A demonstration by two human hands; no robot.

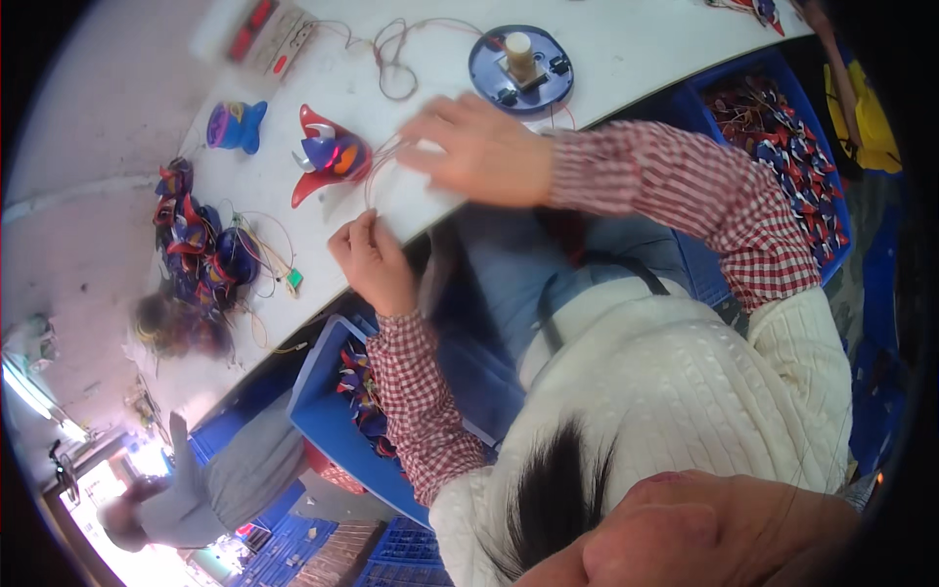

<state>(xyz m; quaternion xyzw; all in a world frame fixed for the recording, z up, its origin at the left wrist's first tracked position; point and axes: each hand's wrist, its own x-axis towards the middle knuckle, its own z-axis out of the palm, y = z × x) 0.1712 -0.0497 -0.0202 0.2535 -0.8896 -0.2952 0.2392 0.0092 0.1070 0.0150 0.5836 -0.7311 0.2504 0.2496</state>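
At the left of the white table (636, 44) lay a heap of dark red and blue toy parts (196, 240), with loose leads and a small green board (294, 279) beside it. Next came a small blue-and-purple piece (235, 127), and beyond it, near the far edge, a pale box (272, 39) with red markings. The horned toy (337, 155) lay on the table just beyond the left hand: a rounded, glossy body, blue-purple toward its left end and red toward its right, with an orange and yellow patch between, pale pointed tips at the left and two curved red horns, one reaching away and one toward the worker. Thin wires (380, 164) ran from its right side. The left hand (374, 266) reached up from below in a checked sleeve, knuckles bent, thumb and forefinger pinching the near end of the wires. The right hand (479, 155) came in from the right, forearm nearly level, palm down over the wires' far end; its fingers pointed left, somewhat spread and blurred, so whether they gripped a wire I could not tell. Past it sat a round dark-blue base (481, 73) bearing a pale cylinder (519, 57), and at the far right a blue bin (829, 147) full of similar parts.
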